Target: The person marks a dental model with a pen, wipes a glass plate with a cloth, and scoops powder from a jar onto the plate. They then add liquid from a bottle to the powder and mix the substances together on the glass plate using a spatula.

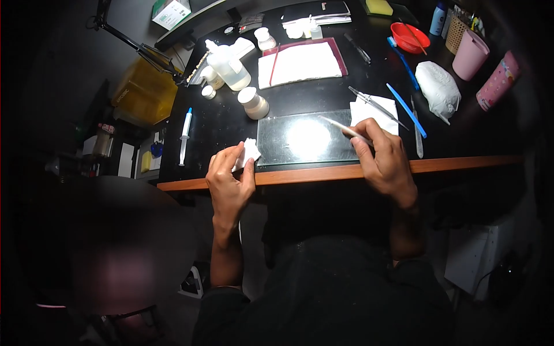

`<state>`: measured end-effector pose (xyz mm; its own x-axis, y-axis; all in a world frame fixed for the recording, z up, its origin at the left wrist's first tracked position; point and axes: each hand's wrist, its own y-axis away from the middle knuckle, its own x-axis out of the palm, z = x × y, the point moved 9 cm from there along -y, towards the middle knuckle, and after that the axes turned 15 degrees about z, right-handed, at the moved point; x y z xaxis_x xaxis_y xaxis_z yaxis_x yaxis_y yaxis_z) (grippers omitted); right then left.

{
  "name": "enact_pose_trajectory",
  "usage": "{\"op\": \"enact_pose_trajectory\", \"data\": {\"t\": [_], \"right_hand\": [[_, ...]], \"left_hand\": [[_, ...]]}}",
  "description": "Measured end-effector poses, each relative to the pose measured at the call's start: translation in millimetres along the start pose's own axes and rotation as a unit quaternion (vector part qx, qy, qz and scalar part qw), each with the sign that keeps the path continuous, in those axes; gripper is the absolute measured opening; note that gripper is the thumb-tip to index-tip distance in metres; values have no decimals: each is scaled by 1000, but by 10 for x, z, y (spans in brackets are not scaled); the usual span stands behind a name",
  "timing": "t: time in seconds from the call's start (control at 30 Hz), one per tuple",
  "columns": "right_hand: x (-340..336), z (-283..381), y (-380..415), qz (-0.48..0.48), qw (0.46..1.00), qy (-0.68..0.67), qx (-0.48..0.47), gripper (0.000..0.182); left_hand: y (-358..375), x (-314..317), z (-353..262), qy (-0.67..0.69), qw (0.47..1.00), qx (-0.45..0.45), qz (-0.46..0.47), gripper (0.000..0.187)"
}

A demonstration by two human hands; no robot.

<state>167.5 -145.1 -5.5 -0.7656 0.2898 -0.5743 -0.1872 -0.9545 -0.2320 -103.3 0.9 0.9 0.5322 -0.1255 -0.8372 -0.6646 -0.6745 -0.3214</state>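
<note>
My left hand (227, 179) pinches a crumpled white tissue (250, 151) between thumb and fingers, just left of a glass slab (277, 141). In my right hand (384, 158) is a slim pale pen-like tool (344, 128), held like a pencil. Its narrow tip points left and overlaps the slab, which carries a bright lamp reflection. Behind my right hand a folded white paper (378, 109) lies with a metal tweezers-like instrument (375, 105) across it. A white-capped jar (253, 103) stands behind the slab's left corner.
A syringe (185, 137) lies left, near a squeeze bottle (229, 66). Behind is a white pad on a maroon tray (340, 49). To the right are a blue-handled tool (407, 109), a white wrapped bundle (437, 89), a red bowl (408, 36) and a pink cup (470, 55).
</note>
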Motion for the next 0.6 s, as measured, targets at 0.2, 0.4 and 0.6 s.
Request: {"op": "enact_pose_trajectory", "data": {"t": [0.2,0.4,0.6], "right_hand": [[-62,-21,91,-97,994,33,-44,18],[-234,-34,199,-192,966,152,82,15],[-133,113,129,-153,961,231,4,26]], "left_hand": [[-126,-24,125,30,999,-8,-39,13],[-299,30,-412,44,990,106,-80,16],[-336,585,-1041,41,983,177,5,24]]}}
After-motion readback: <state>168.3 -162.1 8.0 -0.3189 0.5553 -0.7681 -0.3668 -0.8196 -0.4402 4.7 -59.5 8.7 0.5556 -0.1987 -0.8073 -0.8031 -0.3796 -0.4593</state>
